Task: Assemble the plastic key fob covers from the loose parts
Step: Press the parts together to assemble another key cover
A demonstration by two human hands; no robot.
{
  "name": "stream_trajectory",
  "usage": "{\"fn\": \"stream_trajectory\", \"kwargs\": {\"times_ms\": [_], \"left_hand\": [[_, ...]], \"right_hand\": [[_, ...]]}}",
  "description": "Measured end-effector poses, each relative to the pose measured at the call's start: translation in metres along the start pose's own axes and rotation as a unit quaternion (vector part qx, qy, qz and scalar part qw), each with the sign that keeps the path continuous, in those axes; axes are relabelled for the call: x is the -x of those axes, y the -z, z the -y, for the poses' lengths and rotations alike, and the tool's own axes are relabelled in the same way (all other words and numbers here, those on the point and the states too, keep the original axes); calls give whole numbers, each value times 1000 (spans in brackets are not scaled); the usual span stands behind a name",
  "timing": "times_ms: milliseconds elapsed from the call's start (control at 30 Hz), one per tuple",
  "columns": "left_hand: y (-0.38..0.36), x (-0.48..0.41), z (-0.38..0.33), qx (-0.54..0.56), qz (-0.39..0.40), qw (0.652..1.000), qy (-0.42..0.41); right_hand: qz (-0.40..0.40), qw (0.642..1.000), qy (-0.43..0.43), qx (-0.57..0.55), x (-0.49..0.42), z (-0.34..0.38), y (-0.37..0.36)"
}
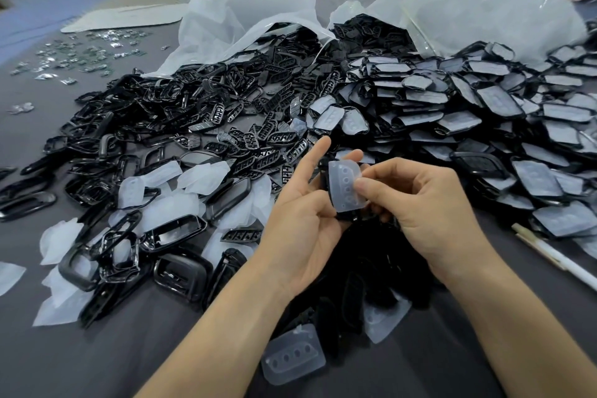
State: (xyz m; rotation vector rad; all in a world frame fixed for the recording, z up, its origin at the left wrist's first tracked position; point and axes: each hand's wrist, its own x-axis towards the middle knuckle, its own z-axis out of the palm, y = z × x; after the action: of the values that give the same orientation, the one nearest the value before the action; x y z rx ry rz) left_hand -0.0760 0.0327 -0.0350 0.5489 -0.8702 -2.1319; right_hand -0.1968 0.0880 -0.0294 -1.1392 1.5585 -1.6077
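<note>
- Right hand (pixel 420 203) pinches the pad (pixel 344 186), thumb flat on its face. Left hand (pixel 300 207) is curled round the frame (pixel 347 216) behind it, with the index finger sticking out straight toward 12.
- Pad and frame sit between our hands, up off the table (pixel 145 349), roughly dead centre.
- Our read on the step is seating the pad into the frame. The pad looks tilted against it, and we can't tell if any edge is in yet.
- Line the pad's row of bumps up with the frame's long axis before we push.
- Start at one end, then walk the thumb round the rim. One push in the middle would likely buckle the soft pad.
- Back the frame with the left fingers so the push doesn't flex it.
- Don't stretch the pad to make it fit. If it's short on one side, lift and reseat.
- Check the rim sits flush all round, like the done covers (pixel 484 119) at 2 o'clock.
- Next stock: loose frames (pixel 129 145) at 10, grids (pixel 268 136) at 12, spare pad (pixel 292 355) at 6.
</note>
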Motion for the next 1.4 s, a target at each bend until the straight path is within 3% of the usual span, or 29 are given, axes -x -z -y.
{"fn": "stream_trajectory", "kwargs": {"times_ms": [267, 467, 633, 833, 1400], "left_hand": [[-3, 1, -1, 14, 5, 1000, 7], [-7, 2, -2, 34, 1, 999, 7], [-7, 2, -3, 33, -5, 999, 11], [-7, 2, -5, 13, -17, 1000, 16], [-8, 2, -5, 21, -20, 999, 24]], "right_hand": [[-6, 1000, -4, 3, 0, 1, 0], [-45, 983, -60, -167, -1, 9, 9], [-33, 972, -91, -216, 0, 10, 9], [7, 974, -87, -210, 1, 9, 8], [6, 986, -95, -139, 0, 6, 10]]}}
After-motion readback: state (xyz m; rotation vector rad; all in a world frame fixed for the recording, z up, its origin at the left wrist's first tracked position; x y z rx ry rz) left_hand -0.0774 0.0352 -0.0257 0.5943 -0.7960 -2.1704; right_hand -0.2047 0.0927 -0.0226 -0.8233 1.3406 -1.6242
